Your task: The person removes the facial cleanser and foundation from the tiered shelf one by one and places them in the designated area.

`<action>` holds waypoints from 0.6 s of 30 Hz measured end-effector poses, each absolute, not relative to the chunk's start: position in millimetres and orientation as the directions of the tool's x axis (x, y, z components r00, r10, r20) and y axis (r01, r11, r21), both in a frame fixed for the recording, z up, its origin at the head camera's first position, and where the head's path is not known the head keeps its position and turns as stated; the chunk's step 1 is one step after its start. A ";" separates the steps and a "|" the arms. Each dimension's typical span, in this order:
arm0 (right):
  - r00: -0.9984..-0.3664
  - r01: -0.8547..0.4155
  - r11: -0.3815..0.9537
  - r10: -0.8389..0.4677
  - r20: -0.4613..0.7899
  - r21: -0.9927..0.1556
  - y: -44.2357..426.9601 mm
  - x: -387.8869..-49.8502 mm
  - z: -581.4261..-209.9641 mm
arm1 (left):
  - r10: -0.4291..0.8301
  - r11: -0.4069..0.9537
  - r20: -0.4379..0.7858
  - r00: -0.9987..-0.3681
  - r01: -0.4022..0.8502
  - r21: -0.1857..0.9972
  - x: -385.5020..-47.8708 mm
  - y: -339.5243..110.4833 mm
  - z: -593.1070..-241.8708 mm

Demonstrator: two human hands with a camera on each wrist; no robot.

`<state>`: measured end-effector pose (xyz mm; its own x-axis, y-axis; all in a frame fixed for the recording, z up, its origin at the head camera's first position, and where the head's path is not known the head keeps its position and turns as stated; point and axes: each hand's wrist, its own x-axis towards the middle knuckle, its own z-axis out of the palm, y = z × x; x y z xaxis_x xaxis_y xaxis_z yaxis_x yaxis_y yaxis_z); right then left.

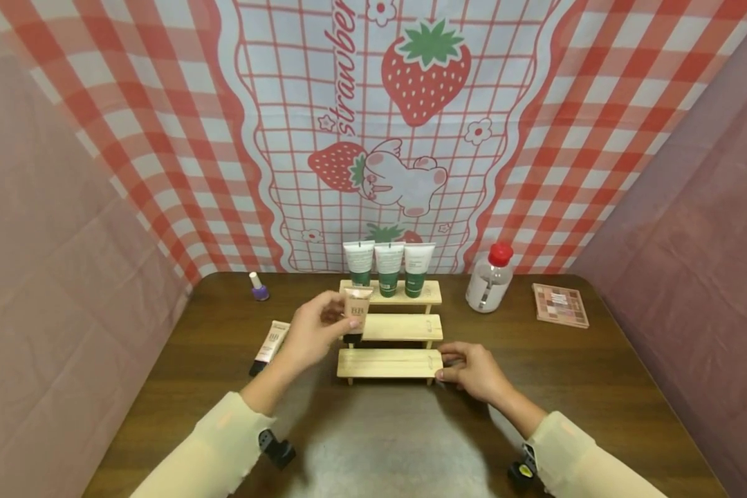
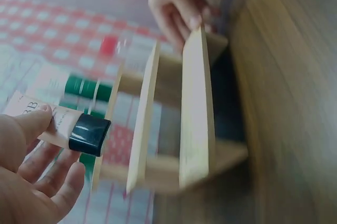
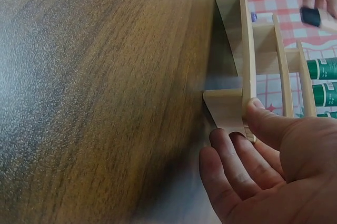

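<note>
My left hand [image 1: 314, 328] pinches a beige BB tube [image 1: 357, 309], black cap down, over the left end of the middle step of a three-step wooden rack [image 1: 389, 363]. In the left wrist view the tube [image 2: 63, 121] lies between thumb and fingers, its black cap near the rack [image 2: 195, 108]. My right hand [image 1: 473, 370] holds the right end of the lowest step; in the right wrist view the thumb of this hand [image 3: 263, 166] rests on the board's edge, fingers beneath. Three white-and-green tubes [image 1: 389, 266] stand on the top step.
Another BB tube [image 1: 272, 344] lies on the table left of the rack, with a purple nail polish bottle [image 1: 259, 287] behind it. To the right are a clear bottle with a red cap [image 1: 490, 280] and a makeup palette [image 1: 560, 305]. A strawberry-print cloth [image 1: 361, 90] hangs behind.
</note>
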<state>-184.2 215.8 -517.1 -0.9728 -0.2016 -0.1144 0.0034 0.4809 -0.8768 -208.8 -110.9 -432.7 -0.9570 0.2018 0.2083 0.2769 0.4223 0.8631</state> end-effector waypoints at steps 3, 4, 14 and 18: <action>-0.974 0.005 0.484 -0.197 -0.114 -0.875 216.3 -184.3 -517.8 | 0.151 0.464 0.198 -0.968 0.247 0.851 -206.5 -141.0 -435.7; -0.974 0.006 0.486 -0.195 -0.115 -0.874 216.5 -184.4 -517.8 | 0.135 0.483 0.192 -0.972 0.233 0.844 -205.7 -151.1 -437.2; -0.976 0.014 0.503 -0.180 -0.121 -0.864 215.9 -183.9 -515.2 | 0.007 0.605 0.157 -0.988 0.129 0.786 -204.0 -237.1 -467.2; -0.975 0.015 0.505 -0.182 -0.124 -0.863 214.7 -184.3 -515.1 | -0.061 0.634 0.099 -0.993 0.038 0.772 -205.5 -263.4 -476.5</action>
<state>-184.3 214.7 -515.1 -0.9753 -0.1824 -0.1242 0.0154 0.5053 -0.8628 -205.5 -263.4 -476.5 -0.9932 -0.0607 0.0988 0.0381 0.6340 0.7724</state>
